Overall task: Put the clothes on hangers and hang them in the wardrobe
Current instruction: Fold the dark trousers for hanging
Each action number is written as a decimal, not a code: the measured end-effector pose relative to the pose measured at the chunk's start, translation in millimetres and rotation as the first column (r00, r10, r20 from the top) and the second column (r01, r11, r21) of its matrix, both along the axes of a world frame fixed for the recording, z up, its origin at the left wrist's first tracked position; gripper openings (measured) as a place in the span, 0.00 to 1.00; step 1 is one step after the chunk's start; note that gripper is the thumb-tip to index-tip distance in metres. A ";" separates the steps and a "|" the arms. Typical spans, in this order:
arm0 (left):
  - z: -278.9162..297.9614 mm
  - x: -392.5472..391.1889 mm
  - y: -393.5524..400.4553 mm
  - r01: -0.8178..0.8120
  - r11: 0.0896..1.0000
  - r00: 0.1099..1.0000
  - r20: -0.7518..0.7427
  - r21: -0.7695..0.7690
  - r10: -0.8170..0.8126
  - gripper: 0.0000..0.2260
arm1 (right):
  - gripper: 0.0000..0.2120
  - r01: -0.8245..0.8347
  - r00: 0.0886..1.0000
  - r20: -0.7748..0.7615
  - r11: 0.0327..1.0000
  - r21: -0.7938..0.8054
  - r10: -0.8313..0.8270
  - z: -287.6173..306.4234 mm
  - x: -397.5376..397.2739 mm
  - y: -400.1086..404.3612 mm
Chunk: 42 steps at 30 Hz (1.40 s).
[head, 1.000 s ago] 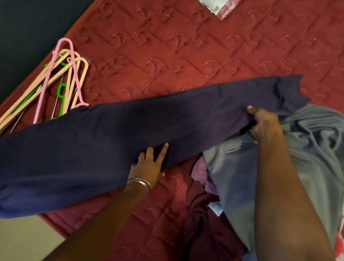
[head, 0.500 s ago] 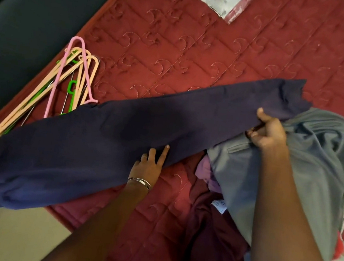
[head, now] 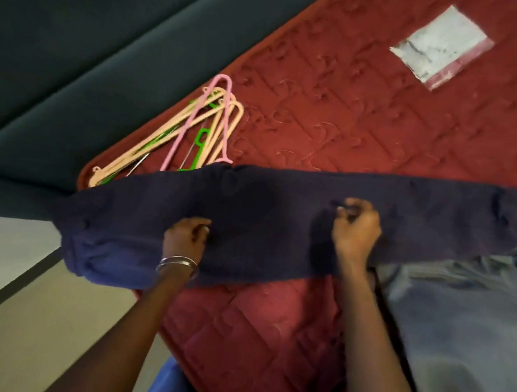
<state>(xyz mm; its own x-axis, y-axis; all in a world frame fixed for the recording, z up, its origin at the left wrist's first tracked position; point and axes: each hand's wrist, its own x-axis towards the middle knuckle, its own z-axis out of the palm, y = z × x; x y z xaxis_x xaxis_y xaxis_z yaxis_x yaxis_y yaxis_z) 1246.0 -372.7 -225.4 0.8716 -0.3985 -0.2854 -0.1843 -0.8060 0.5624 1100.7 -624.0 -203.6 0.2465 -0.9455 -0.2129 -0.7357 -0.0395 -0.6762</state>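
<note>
A long dark navy garment [head: 264,216] lies folded lengthwise across the red quilted bed [head: 356,120], its left end hanging past the bed's corner. My left hand [head: 185,236], a bangle at its wrist, grips the garment near its lower edge with curled fingers. My right hand [head: 356,228] pinches the cloth further right, near the middle. A bundle of plastic hangers [head: 200,131], peach, pink and green, lies on the bed just beyond the garment. A grey garment [head: 469,316] is heaped at the right, partly under the navy one.
A clear zip bag with a white sheet [head: 441,46] lies at the far end of the bed. Dark upholstery [head: 90,47] runs along the bed's left side. Pale floor [head: 12,312] shows at the lower left.
My right hand has left the garment's right end and now pinches it nearer the middle. My left hand has gone from resting flat to gripping the cloth. The view has swung.
</note>
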 end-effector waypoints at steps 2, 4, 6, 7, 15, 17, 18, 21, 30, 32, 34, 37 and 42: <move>10.4 34.2 29.1 -0.184 0.982 0.980 0.088 0.039 0.180 0.08 | 0.08 -0.142 0.987 0.084 0.984 0.104 0.134 3.0 40.3 33.6; 18.5 66.1 59.4 -0.300 0.949 0.950 0.121 0.098 0.288 0.08 | 0.07 -0.277 0.956 0.134 0.953 0.119 0.262 6.8 79.7 61.9; 20.6 94.0 88.0 -0.291 0.943 0.951 0.153 0.164 0.267 0.10 | 0.05 -0.349 0.930 0.156 0.932 0.100 0.332 6.2 116.7 79.4; 20.5 105.1 100.2 -0.253 0.940 0.963 0.151 0.228 0.222 0.14 | 0.05 -0.378 0.920 0.136 0.923 0.069 0.367 4.4 134.3 84.5; 16.0 149.8 111.3 0.165 0.765 0.965 0.059 0.622 -0.256 0.31 | 0.18 -0.536 0.810 -0.111 0.804 0.255 0.576 -33.6 222.4 88.9; 16.7 155.3 104.4 0.208 0.738 0.951 0.044 0.642 -0.307 0.31 | 0.17 -0.432 0.852 -0.145 0.831 0.350 0.503 -35.6 230.8 82.0; 17.9 156.5 102.0 0.225 0.737 0.944 0.044 0.637 -0.326 0.28 | 0.14 -0.369 0.885 -0.131 0.845 0.388 0.446 -35.1 233.9 78.9; 18.3 155.5 103.6 0.238 0.780 0.934 0.082 0.579 -0.347 0.18 | 0.12 -0.269 0.961 0.065 0.844 0.464 0.270 -28.5 236.9 72.3; 20.0 148.4 110.3 0.171 0.895 0.966 0.110 0.412 -0.235 0.21 | 0.12 -0.349 0.735 0.654 0.926 0.141 0.178 74.9 219.7 28.6; 26.4 149.4 106.5 0.131 0.939 0.981 0.095 0.319 -0.169 0.25 | 0.10 -0.319 0.704 0.675 0.948 0.023 0.220 95.9 214.3 21.8; 34.5 147.3 103.4 0.106 0.971 0.982 0.131 0.212 -0.135 0.26 | 0.09 -0.324 0.744 0.603 0.945 -0.049 0.286 110.5 207.4 27.1; 50.0 135.0 102.4 0.139 0.990 0.971 0.197 0.005 -0.137 0.26 | 0.05 -0.463 0.831 0.299 0.881 -0.095 0.469 121.5 198.0 58.3; 76.4 90.1 110.0 0.315 0.938 0.920 0.290 -0.144 -0.264 0.31 | 0.06 -0.521 0.853 0.073 0.850 0.075 0.516 121.9 185.6 135.1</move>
